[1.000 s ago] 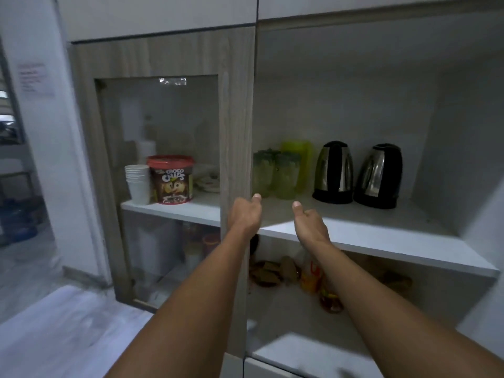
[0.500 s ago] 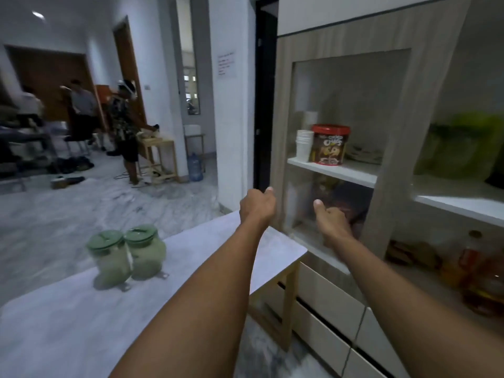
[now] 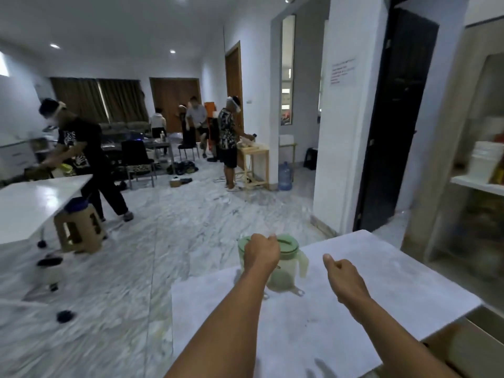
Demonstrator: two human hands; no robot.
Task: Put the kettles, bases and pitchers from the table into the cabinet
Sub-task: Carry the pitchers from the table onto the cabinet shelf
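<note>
- Landmark = table: white top, fills the lower middle of the head view.
- Both forearms reach out over the table from its near edge.
- right hand: above the table's middle, loosely curled, thumb sticking up, nothing in it. Well clear of the pitcher, on its right.
- left hand: at the table's far-left corner, in front of and overlapping the pitcher. Fingers curled in a loose fist; can't tell whether it is touching the pitcher or just in front of it. No confirmed grasp.
- Pitcher: translucent green, green lid, pale handle pointing right toward the right hand. Stands upright at the table's far-left corner. A second one may sit behind the left hand, but it's hidden, so can't confirm.
- No kettles or bases visible on the table.
- Cabinet: off the table's right side, shelf with a white container just in frame, blurred.
- Beyond the table's far edge: marble floor, several people at other tables, dark open doorway. Not relevant.
- Step, my read: reaching for a pitcher pickup.
- Next move needs: open the hand, close on the handle or body, lift it level, turn right to the cabinet shelf.
- Risk: it sits close to the table's edge; a nudge outward could tip it off.
</note>
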